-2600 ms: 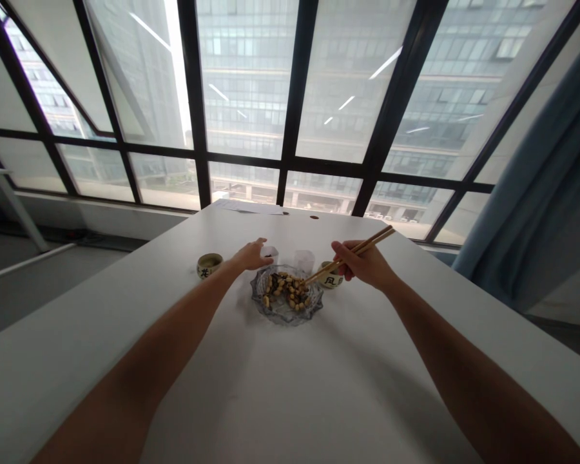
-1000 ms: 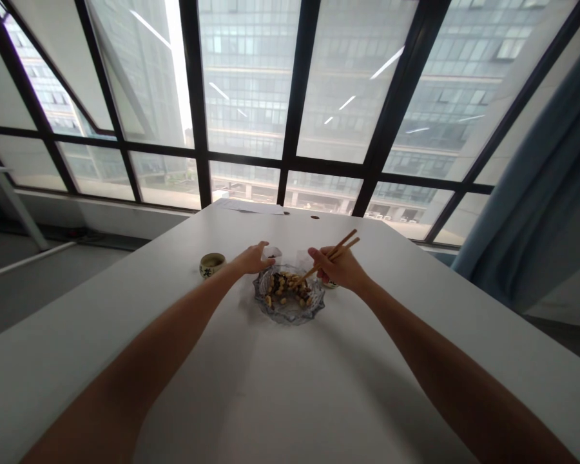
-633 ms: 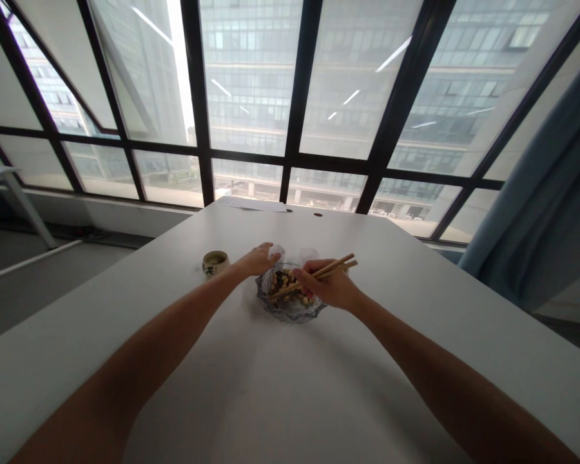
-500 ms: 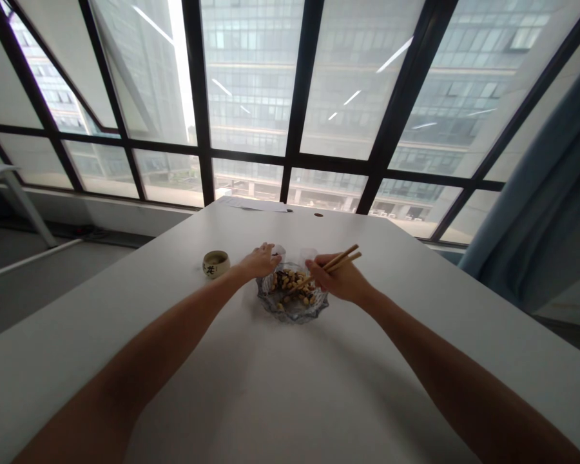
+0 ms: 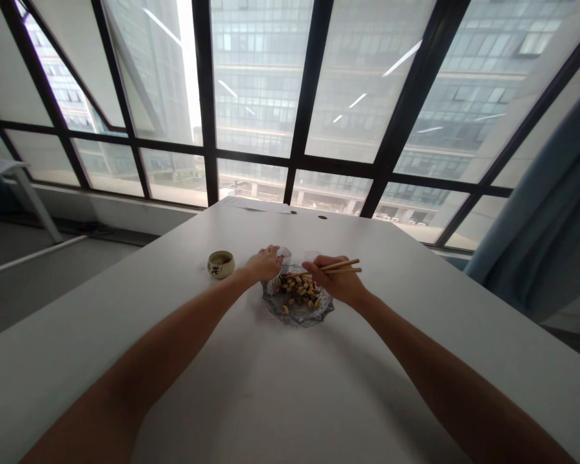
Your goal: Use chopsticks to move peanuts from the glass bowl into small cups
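Note:
A scalloped clear glass bowl (image 5: 297,316) stands on the white table, with nuts and darker pieces (image 5: 299,290) inside. My right hand (image 5: 336,277) grips a pair of wooden chopsticks (image 5: 343,265) at the bowl's right rim; their tips reach over the far left part of the nuts. At the upper left rim, my left hand (image 5: 265,263) has its fingers against a small clear cup (image 5: 284,254) with something dark in it. Another clear cup (image 5: 312,256) stands behind the bowl, partly hidden by my right hand.
Left of my left hand is a small cream pot (image 5: 221,265) with dark characters. White papers (image 5: 256,205) lie at the table's far edge (image 5: 367,220), near two dark round spots. Windows stand beyond, and a blue curtain (image 5: 536,212) hangs at the right.
The chopsticks have swung flatter, and their tips have moved from the middle of the nuts toward the far left side, near the small cup. The whole view has shifted slightly.

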{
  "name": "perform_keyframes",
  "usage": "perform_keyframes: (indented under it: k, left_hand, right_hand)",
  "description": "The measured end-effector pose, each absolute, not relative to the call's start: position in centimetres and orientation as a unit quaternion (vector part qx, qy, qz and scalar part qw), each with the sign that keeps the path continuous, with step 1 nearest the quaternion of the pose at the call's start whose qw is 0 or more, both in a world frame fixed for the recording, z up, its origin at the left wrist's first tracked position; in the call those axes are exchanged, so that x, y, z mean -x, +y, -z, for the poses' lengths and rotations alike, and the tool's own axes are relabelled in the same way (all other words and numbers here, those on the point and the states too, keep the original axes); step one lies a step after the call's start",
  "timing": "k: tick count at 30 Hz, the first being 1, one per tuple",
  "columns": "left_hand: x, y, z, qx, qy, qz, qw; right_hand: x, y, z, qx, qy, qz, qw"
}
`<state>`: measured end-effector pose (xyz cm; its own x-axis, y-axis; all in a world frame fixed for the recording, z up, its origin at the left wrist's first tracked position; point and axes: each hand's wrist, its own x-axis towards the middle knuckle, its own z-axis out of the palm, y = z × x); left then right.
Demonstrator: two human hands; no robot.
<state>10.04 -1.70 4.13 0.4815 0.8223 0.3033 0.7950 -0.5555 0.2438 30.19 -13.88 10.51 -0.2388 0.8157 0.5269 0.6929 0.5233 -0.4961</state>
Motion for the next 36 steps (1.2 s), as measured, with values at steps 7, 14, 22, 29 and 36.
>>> perform_keyframes:
  k: [7,14,22,29,36]
  left_hand:
    - [-10.2,-1.8,-4.3,-0.856,0.484,-0.182,0.027]
    - [-10.2,-2.3,-4.7,-0.854,0.492,-0.166,0.032]
    - [-10.3,-2.7,-5.1,-0.848,0.492,-0.188,0.055]
    - [-10.3,-2.3,-4.5,-0.845,0.486,-0.214,0.065]
    - [-10.2,-1.8,-5.0,-0.827,0.509,-0.224,0.079]
  right_hand:
    - [-31.3,-13.9,-10.1,0.503,-0.726,-0.145,0.446]
    - [-31.7,-13.5,-9.9,0.51,-0.665,-0.236,0.493]
    - [-31.8,-13.1,-9.6,0.51,-0.678,-0.218,0.482]
    - [-31.5,-13.8,-9.8,0.493,-0.765,-0.143,0.389]
    - [-31.9,-14.2,-9.1,0.487,-0.737,-0.165,0.44]
